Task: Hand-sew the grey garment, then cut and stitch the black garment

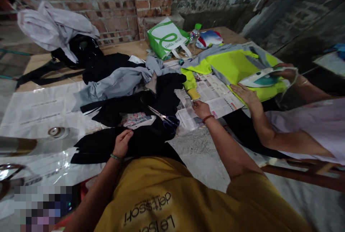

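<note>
My left hand [123, 143] pinches the near edge of a black garment [102, 145] spread on the table in front of me. My right hand [201, 110] is over the newspaper, fingers curled together, just short of the yellow cuff [193, 93] of a neon-yellow and grey garment [226, 65]; what its fingertips hold, if anything, is too small to make out. Scissors [170, 121] with dark blue handles lie on the black cloth between my hands, blades pointing away to the left. Beyond them is a light grey garment [115, 83], heaped with more black fabric.
At right, a co-worker's hands press the yellow garment and hold an iron [258, 78]. At the back stand a green-and-white bag [164, 38] and a green-capped bottle [195, 36]. Pale cloth [56, 23] and a black bag [83, 49] sit far left. Newspaper [219, 93] covers the table.
</note>
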{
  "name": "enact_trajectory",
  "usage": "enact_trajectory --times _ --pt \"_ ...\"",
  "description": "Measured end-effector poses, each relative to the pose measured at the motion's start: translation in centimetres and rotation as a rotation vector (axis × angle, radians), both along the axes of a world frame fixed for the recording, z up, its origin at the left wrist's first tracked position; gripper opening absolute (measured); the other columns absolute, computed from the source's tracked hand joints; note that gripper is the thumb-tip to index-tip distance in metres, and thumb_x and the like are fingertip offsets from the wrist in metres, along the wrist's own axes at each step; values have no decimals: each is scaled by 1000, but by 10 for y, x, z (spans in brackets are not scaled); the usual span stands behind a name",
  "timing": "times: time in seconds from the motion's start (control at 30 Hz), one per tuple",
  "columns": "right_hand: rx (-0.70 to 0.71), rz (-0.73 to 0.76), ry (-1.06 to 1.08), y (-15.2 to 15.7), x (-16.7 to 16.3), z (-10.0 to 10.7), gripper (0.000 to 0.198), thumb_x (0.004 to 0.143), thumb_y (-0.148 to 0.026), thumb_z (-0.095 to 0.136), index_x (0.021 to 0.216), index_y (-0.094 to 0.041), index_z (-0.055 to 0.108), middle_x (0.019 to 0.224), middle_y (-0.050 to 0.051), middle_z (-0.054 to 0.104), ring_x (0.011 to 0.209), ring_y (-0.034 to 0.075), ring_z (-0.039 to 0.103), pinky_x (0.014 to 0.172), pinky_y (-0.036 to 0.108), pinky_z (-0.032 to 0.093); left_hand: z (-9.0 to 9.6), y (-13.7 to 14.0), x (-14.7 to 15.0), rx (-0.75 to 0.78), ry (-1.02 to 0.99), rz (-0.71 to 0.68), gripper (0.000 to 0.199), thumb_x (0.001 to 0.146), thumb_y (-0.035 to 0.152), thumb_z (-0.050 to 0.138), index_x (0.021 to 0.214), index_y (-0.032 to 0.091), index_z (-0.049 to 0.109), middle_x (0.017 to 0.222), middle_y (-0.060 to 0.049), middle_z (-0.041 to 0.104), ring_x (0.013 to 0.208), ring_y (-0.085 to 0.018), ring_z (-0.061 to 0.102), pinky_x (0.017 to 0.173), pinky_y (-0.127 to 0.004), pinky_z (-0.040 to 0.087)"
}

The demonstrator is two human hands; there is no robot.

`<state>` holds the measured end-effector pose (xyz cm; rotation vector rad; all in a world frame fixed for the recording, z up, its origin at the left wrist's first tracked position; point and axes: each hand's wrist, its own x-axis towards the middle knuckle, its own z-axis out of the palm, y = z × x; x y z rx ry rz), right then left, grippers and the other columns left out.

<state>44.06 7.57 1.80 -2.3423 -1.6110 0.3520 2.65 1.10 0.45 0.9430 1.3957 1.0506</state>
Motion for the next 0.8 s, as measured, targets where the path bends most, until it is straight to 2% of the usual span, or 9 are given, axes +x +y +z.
enact_trajectory --times 0.1,0.2,0.4,0.47,0.57,0.67,0.73,0.8 --pt "52 0 -70 23 -18 -1 32 81 -17 55 113 -13 58 91 8 69 83 16 63 73 23 44 0 -1 0 48 47 -14 33 59 46 71 67 15 67 61 1 57 60 -11 49 56 -21 40" --pt "21 -16 -152 46 -31 -3 27 86 -18 50 111 -10 57 99 14 66 88 19 62 73 24 42 0 -1 0 67 66 -15 32 60 46 71 66 15 67 63 1 58 62 -12 49 58 -21 40" --pt "-29 -107 -169 68 -22 -9 30 88 -10 42 113 -4 56 110 21 59 90 19 61 73 25 42 -2 -1 0 51 13 -33 31 62 45 71 68 15 67 62 2 56 60 -11 47 58 -21 38" --pt "14 -105 -159 67 -20 -9 29 86 -9 43 111 -4 57 112 22 58 89 20 61 73 27 44 -3 -1 -1 58 5 -31 30 62 44 71 67 15 67 61 3 55 60 -10 46 58 -21 38" --pt "157 -80 -134 50 -29 -8 29 83 -13 47 108 -8 61 112 18 58 90 21 60 77 31 46 -5 -2 -3 68 -11 -42 29 62 43 72 66 15 68 61 3 56 60 -10 46 59 -21 38" --pt "288 -10 -98 11 -53 -5 29 85 -17 44 108 -11 61 105 14 61 93 20 58 83 32 47 -10 -2 -5 70 -22 -53 29 63 44 72 68 15 69 62 2 57 62 -11 48 59 -22 39" --pt "397 107 -10 -20 -77 -5 27 88 -22 41 104 -14 62 98 11 63 89 19 59 83 32 47 -13 -2 -6 74 -33 -56 29 63 43 73 68 15 69 64 1 59 64 -12 49 61 -22 40" --pt "398 292 41 -48 -103 -5 26 89 -26 42 102 -17 63 98 10 64 93 20 58 87 33 46 -15 -2 -7 76 -45 -66 29 63 43 73 69 15 70 66 1 61 66 -12 51 63 -23 42"
